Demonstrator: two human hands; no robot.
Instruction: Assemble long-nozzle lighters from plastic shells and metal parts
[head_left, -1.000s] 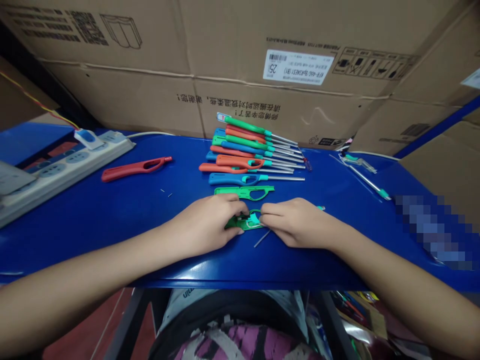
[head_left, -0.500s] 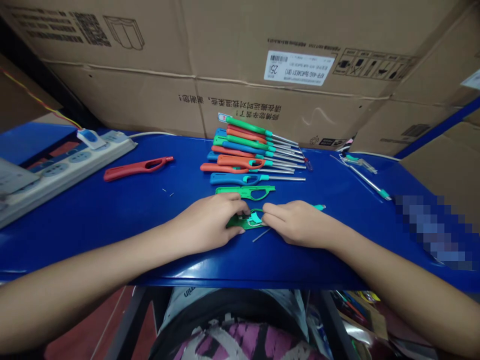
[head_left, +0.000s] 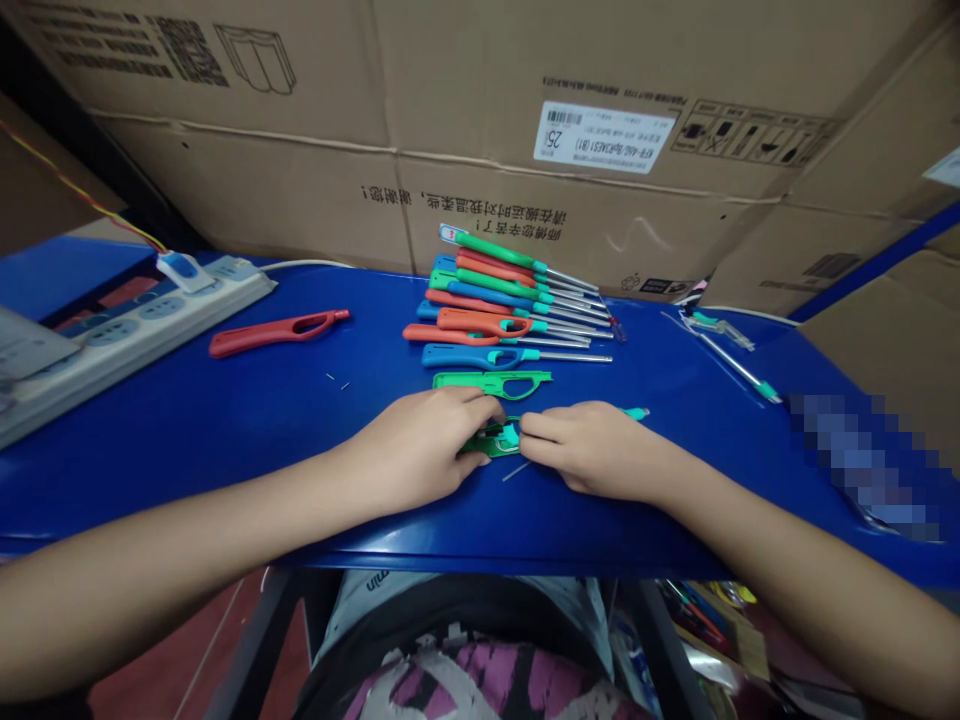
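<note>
My left hand (head_left: 427, 440) grips the left part of an opened green lighter half-shell (head_left: 495, 447), thumb on the near side and fingers on the far side. Inside that shell sit a turquoise trigger (head_left: 508, 437) and thin pale wires. My right hand (head_left: 589, 450) has its fingers closed over the shell's right part; what the fingertips pinch is hidden. A turquoise tip (head_left: 637, 413) sticks out beyond the right hand. Below the shell lies a thin grey rod (head_left: 516, 470). The matching green half-shell (head_left: 491, 384) lies just behind my hands.
Behind lie several assembled stick lighters (head_left: 517, 355) in a stack. A red lighter casing (head_left: 277, 333) is at left, near a white power strip (head_left: 142, 330). A metal lighter tube (head_left: 731, 365) with clear parts rests at right. A cardboard box (head_left: 465, 130) walls the blue table's (head_left: 225, 440) back.
My right hand has shifted slightly left over the green shell, covering more of the trigger. My left hand stays on the shell. The view has moved a little.
</note>
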